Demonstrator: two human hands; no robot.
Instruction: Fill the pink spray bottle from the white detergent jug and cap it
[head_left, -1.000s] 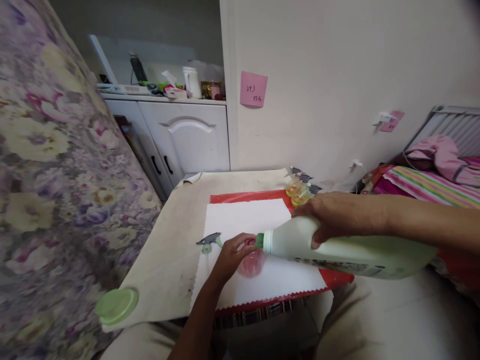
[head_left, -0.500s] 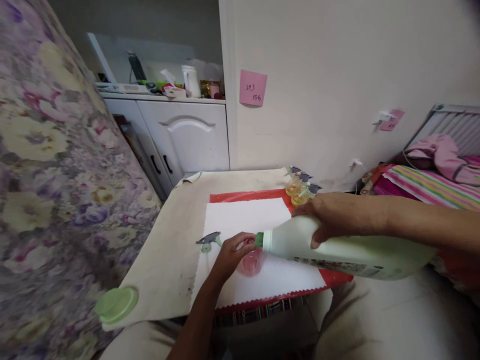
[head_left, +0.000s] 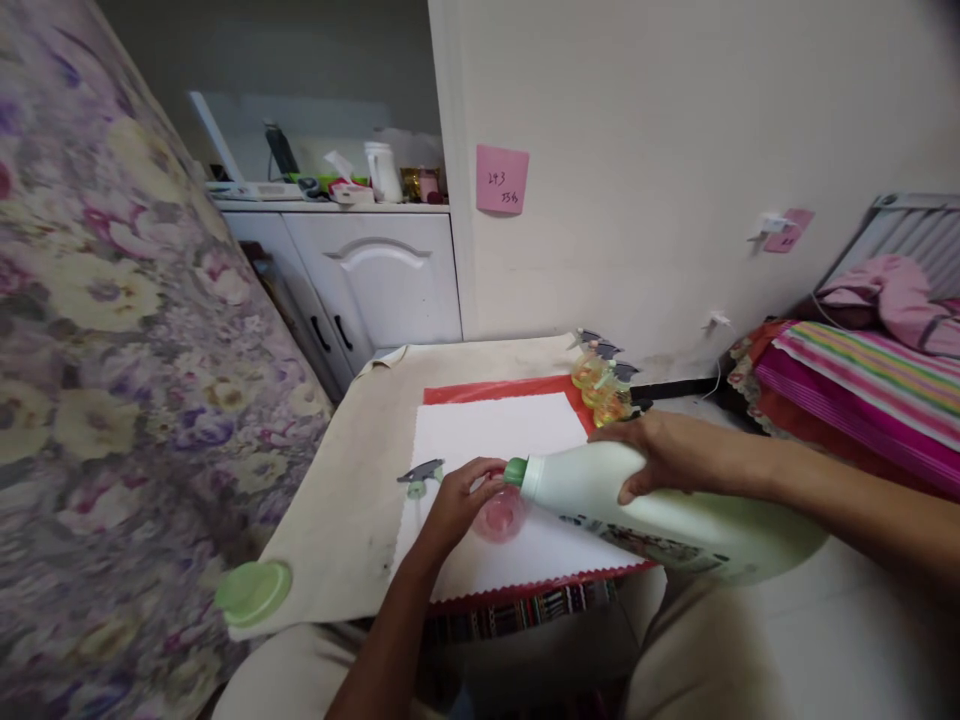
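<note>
left hand [head_left: 459,502] curls its fingers around the top of pink bottle [head_left: 500,520], right hand [head_left: 654,452] grips big jug [head_left: 712,525]; better to tilt slowly, with spout [head_left: 515,472] centred.

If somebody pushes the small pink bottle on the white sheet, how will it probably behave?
The pink bottle would probably shift easily, since it looks small beside the pale green jug. Its see-through wall suggests plastic or glass, perhaps slippery if wet. Its rounded body could roll if it tipped over.
</note>
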